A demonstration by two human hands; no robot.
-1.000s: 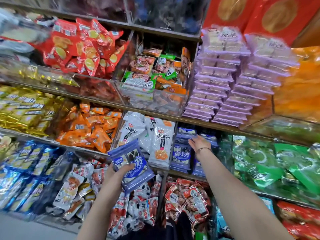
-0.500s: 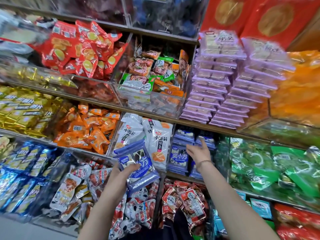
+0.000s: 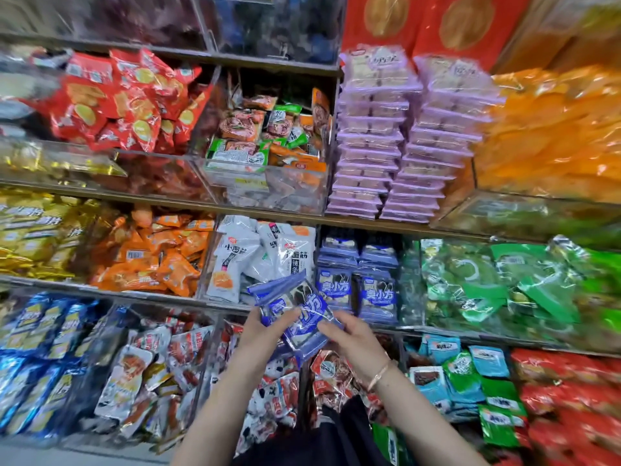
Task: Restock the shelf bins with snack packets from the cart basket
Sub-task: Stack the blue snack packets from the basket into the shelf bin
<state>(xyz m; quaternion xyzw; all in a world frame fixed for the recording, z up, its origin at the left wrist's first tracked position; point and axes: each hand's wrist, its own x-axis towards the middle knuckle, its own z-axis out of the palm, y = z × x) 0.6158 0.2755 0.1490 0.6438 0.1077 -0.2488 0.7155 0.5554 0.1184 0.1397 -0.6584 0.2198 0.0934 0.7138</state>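
A small stack of blue snack packets [image 3: 295,307] is held in front of the middle shelf. My left hand [image 3: 265,329] grips the stack from the left, thumb across the top packet. My right hand [image 3: 353,338] pinches the stack's right edge with its fingertips. Just behind and to the right, the shelf bin of matching blue packets [image 3: 358,284] holds upright rows with more stacked on top. The cart basket is out of view.
White-grey packets [image 3: 265,257] fill the bin left of the blue one, green packets [image 3: 504,284] the bin on its right. Purple trays [image 3: 396,142] are stacked on the shelf above. Lower bins hold red-white and teal packets. A dark garment shows at the bottom centre.
My right hand has drawn back from the blue bin and come down onto the stack. My left hand has carried the stack right, toward the blue bin.
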